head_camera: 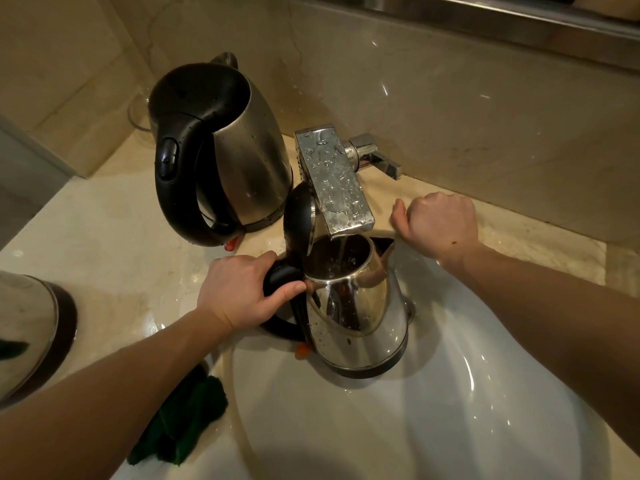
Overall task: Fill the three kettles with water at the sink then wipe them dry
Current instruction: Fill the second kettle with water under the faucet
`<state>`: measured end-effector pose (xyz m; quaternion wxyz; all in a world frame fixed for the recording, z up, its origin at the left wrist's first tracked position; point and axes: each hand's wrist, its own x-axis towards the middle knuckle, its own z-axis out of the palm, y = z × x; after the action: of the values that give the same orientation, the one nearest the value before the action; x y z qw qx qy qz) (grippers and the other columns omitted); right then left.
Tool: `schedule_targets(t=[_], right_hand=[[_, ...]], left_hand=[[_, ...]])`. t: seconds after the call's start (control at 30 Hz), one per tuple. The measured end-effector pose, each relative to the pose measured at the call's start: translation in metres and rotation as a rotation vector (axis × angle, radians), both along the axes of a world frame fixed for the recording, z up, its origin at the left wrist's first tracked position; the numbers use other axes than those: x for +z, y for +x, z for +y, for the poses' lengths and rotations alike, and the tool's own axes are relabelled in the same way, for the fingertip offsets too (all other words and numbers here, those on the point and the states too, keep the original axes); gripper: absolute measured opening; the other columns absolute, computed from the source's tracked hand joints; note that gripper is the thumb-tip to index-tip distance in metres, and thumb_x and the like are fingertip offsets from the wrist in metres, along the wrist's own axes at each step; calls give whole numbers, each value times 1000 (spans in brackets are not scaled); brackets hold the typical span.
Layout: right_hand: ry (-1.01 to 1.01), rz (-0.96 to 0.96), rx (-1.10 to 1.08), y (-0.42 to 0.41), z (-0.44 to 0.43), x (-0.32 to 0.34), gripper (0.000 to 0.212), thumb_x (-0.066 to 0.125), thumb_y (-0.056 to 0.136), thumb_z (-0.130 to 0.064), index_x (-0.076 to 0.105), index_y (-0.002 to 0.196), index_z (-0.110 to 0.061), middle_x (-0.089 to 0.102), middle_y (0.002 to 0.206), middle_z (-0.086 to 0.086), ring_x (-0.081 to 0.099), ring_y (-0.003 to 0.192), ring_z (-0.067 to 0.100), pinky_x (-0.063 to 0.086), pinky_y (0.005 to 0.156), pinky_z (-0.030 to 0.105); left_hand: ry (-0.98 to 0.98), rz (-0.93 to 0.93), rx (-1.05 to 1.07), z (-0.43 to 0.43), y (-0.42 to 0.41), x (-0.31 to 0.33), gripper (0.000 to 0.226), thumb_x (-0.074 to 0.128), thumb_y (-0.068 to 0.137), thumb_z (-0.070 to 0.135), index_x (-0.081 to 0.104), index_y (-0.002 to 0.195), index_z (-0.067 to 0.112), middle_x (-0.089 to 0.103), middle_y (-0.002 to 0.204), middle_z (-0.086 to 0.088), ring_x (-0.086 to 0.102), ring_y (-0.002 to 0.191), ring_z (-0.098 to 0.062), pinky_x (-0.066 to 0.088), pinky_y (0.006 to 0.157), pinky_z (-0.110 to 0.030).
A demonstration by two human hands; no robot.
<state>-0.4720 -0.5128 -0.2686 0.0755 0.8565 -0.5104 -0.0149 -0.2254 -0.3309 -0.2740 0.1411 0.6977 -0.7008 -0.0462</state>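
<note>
Kettle (360, 320) under running faucet (334, 181), handle (281, 276) inside left grip (239, 294)

Two arms in shot, both bare right to the frame edge, no fabric on either. Left forearm (114, 382): plain, smooth, nearest part in shadow so detail is lost. Left hand (239, 289): bare fingers, thumbnail (298, 287) short and unpainted. Right forearm (561, 306): plain, smooth. Right hand (440, 223): bare, with one small dark mole (453, 242) on the back close to the wrist. Its nails are hidden.
</note>
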Motion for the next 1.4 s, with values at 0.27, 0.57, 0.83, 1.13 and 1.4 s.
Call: schedule_targets(t=[0.27, 0.57, 0.83, 1.13, 1.4], right_hand=[[-7, -3, 5, 0, 1, 0, 56, 27, 98, -43, 31, 48, -17, 34, 51, 3, 47, 53, 26, 31, 56, 29], [-8, 8, -2, 0, 1, -1, 54, 28, 98, -41, 32, 50, -16, 34, 51, 3, 47, 54, 27, 31, 55, 29], [1, -1, -1, 0, 1, 0, 55, 27, 98, -41, 33, 49, -17, 37, 51, 3, 52, 55, 27, 36, 56, 28], [-4, -4, 6, -1, 0, 0, 56, 27, 98, -42, 32, 49, -16, 36, 51, 3, 50, 54, 27, 35, 56, 29], [-6, -1, 9, -1, 0, 0, 56, 28, 98, -42, 31, 49, -17, 35, 51, 3, 50, 54, 27, 34, 55, 28]], left_hand=[[-3, -3, -2, 0, 0, 0, 75, 16, 85, 79, 62, 81, 19, 44, 50, 10, 40, 41, -9, 36, 45, -20], [-6, -3, 1, 0, -1, 0, 80, 13, 83, 81, 62, 80, 18, 49, 51, 7, 44, 42, -12, 36, 45, -21], [-6, -3, 1, 1, 0, -1, 80, 13, 83, 81, 62, 80, 18, 48, 50, 7, 44, 42, -12, 35, 44, -21], [-8, -10, 1, 0, 0, -1, 79, 13, 84, 80, 62, 80, 19, 49, 50, 6, 45, 42, -13, 42, 44, -26], [4, -18, 6, 0, 2, -3, 76, 14, 83, 81, 60, 81, 20, 48, 51, 7, 45, 43, -12, 44, 46, -26]])
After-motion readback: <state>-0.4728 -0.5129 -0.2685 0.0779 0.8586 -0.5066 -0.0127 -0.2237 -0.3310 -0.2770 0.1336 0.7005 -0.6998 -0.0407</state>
